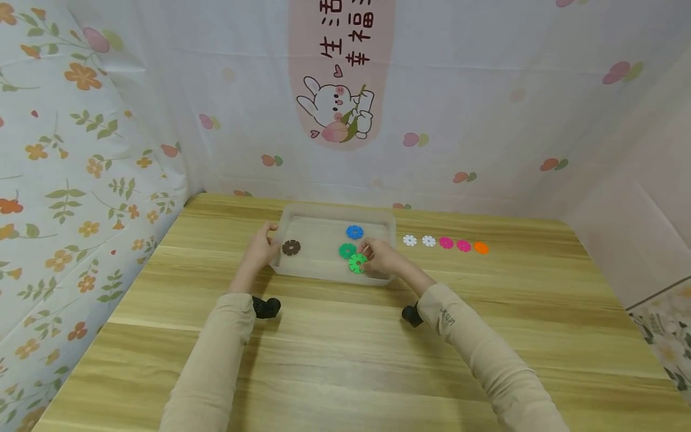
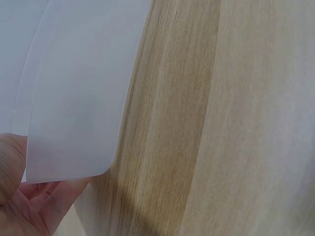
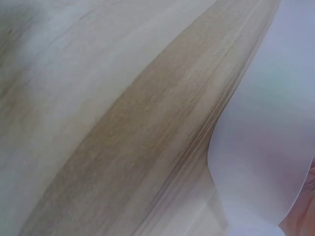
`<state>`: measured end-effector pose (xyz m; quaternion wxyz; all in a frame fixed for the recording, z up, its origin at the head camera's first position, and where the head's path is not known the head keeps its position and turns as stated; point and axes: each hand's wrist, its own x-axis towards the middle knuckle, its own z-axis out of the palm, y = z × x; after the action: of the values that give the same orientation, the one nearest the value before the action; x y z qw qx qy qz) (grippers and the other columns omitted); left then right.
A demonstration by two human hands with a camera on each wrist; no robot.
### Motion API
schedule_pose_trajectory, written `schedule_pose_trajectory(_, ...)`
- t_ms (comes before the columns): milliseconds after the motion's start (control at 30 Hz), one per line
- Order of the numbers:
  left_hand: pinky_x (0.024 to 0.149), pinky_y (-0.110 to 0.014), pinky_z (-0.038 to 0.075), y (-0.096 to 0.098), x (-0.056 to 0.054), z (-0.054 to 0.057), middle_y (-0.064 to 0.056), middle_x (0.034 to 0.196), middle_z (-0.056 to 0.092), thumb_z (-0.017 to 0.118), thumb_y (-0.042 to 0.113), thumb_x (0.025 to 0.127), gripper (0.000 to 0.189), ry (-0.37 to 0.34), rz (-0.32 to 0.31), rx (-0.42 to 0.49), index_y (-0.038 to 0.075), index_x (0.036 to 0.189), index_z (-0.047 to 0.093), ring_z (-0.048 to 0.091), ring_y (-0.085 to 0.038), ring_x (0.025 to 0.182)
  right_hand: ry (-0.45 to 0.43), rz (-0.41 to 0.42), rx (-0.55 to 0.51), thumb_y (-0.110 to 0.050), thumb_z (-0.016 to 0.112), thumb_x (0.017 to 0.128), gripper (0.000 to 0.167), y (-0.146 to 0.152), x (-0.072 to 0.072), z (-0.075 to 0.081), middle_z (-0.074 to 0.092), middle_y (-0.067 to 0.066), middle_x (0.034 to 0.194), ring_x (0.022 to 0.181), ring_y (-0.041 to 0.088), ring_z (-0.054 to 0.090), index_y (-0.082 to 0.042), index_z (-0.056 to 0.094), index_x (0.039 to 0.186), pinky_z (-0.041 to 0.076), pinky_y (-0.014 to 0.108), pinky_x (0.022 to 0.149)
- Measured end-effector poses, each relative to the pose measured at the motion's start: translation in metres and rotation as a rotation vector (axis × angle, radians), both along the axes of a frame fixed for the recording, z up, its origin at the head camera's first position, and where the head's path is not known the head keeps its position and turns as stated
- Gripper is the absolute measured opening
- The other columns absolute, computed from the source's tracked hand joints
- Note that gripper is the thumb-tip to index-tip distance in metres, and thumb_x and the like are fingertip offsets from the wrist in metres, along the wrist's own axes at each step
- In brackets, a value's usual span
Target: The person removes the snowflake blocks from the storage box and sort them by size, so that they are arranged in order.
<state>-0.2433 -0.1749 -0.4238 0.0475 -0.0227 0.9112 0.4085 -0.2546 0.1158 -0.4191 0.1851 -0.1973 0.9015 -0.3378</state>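
Note:
A translucent white plastic tray (image 1: 324, 275) stands on the table. My left hand (image 1: 263, 245) grips its left end; in the left wrist view, the thumb lies on one side of the tray wall (image 2: 78, 98) and the fingers on the other. My right hand (image 1: 380, 257) is over the tray's right part and pinches a light green slotted plastic disc (image 1: 355, 263) by its right edge. Inside the tray are a darker green disc (image 1: 346, 251), a blue disc (image 1: 354, 231) and a brown disc (image 1: 291, 247). The right wrist view shows mostly tray wall (image 3: 261, 132), with the hand largely hidden.
To the tray's right, a row of discs lies on the wooden table (image 1: 345, 360): two white discs (image 1: 429, 241), two pink discs (image 1: 446, 243) and an orange disc (image 1: 481, 248). A printed cloth (image 1: 232, 90) hangs behind the table.

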Motion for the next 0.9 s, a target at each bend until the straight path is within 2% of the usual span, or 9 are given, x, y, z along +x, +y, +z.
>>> schedule_pose_trajectory(133,0.063,-0.026,0.042,0.001,0.0,0.001,-0.022,0.098,0.053,0.046,0.0,0.088,0.048,-0.003,0.0,-0.006,0.0,0.134,0.035,0.05,-0.025,0.084,-0.023,-0.007,-0.041,0.002,0.066,0.077,0.027,0.001,0.0,0.002,0.057,0.017,0.096,0.089,0.025,0.055,0.001,0.053,0.101,0.049,0.029,0.074)
schedule_pose_trajectory(333,0.067,-0.028,0.044,0.001,0.0,0.002,-0.024,0.105,0.052,0.046,0.0,0.088,0.048,-0.014,-0.001,-0.004,0.001,0.135,0.034,0.051,-0.028,0.089,-0.043,-0.007,-0.073,0.003,0.066,0.077,0.027,0.003,0.0,0.002,0.057,0.015,0.092,0.082,0.02,0.054,0.002,0.054,0.101,0.048,0.024,0.069)
schedule_pose_trajectory(600,0.066,-0.028,0.044,0.0,0.0,0.002,-0.026,0.105,0.053,0.046,-0.002,0.087,0.049,-0.021,0.003,0.006,0.001,0.134,0.035,0.052,-0.029,0.089,-0.063,-0.009,-0.08,0.004,0.066,0.077,0.029,0.005,0.0,0.006,0.057,0.015,0.094,0.085,0.021,0.054,0.002,0.054,0.103,0.049,0.025,0.071)
schedule_pose_trajectory(900,0.063,-0.025,0.041,0.0,0.0,0.001,-0.024,0.103,0.052,0.045,0.0,0.089,0.047,-0.027,0.004,0.001,0.002,0.135,0.034,0.051,-0.026,0.085,-0.014,-0.008,-0.068,-0.001,0.067,0.078,0.027,0.014,-0.001,0.012,0.06,0.015,0.094,0.088,0.024,0.057,0.001,0.056,0.102,0.05,0.029,0.076)
